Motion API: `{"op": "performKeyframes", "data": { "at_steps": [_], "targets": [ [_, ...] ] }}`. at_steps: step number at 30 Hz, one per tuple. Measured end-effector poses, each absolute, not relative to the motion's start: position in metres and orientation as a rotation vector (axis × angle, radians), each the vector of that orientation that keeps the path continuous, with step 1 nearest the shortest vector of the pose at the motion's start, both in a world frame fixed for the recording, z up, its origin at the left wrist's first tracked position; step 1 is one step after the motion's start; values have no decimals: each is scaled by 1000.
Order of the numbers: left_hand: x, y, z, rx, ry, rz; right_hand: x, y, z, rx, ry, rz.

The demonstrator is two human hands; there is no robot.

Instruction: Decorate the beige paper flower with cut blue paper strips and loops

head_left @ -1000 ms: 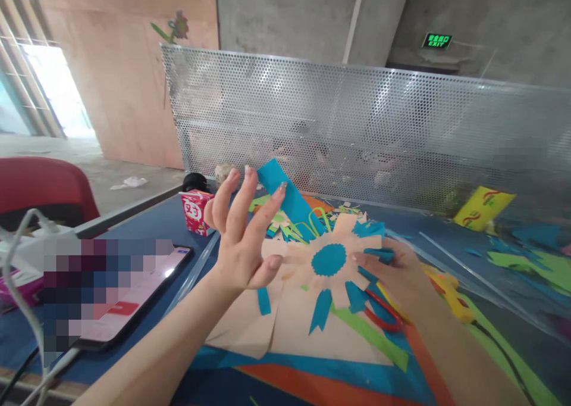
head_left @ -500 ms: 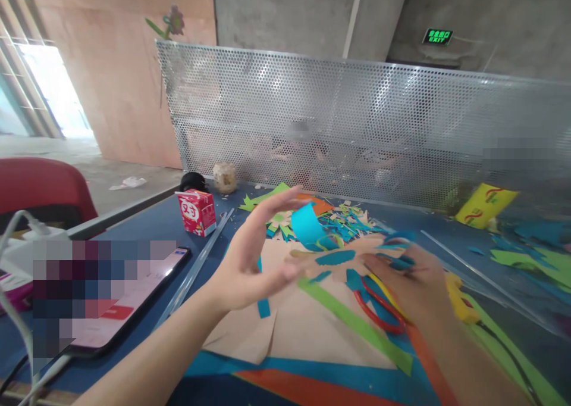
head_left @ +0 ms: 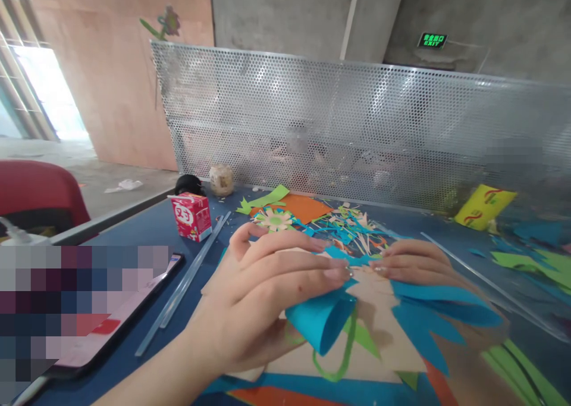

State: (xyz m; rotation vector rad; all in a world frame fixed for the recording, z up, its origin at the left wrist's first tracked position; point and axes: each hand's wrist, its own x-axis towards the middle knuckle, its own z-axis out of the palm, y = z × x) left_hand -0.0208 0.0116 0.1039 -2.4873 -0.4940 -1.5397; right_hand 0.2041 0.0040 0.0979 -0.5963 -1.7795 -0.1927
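And down comes no pause: straight from spread wide in the air half a second ago to bent over the paper flower [head_left: 368, 281] with the left hand [head_left: 272, 287]. Swinging a blue loop [head_left: 319, 319] and a thin green loop [head_left: 331, 375] round too, from above the flower to below it in the frame.

Still gripping with the right hand [head_left: 414, 266], now with fingertips nearly meeting the left ones. Closed on the flower with both sets of fingers, with the thumbs hidden. Pinned right there, just right of the frame's middle, directly between and under the fingertips, above the peach sheets [head_left: 395, 358]. Spilling a folded blue strip [head_left: 446, 296] out beneath the right hand.

Counting now: two hands, one flower in them, one blue loop just under the left fingers. Adding one small flower [head_left: 273, 220] and one orange sheet [head_left: 307, 208] beyond, then one red carton [head_left: 193, 216], one jar [head_left: 222, 180], two clear rods [head_left: 187, 281] and one phone [head_left: 109, 325] at left, and one yellow packet [head_left: 486, 206] at upper right.
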Motion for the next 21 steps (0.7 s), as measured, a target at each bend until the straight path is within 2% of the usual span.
{"op": "performKeyframes", "data": {
  "at_steps": [14,21],
  "targets": [
    [-18,14,104,-2521,-449,-1493,210,8,93,-584,-1833,-205],
    [-13,18,100,-2597,-573,-1566,206,14,86,-628,-1781,-155]
  ]
}}
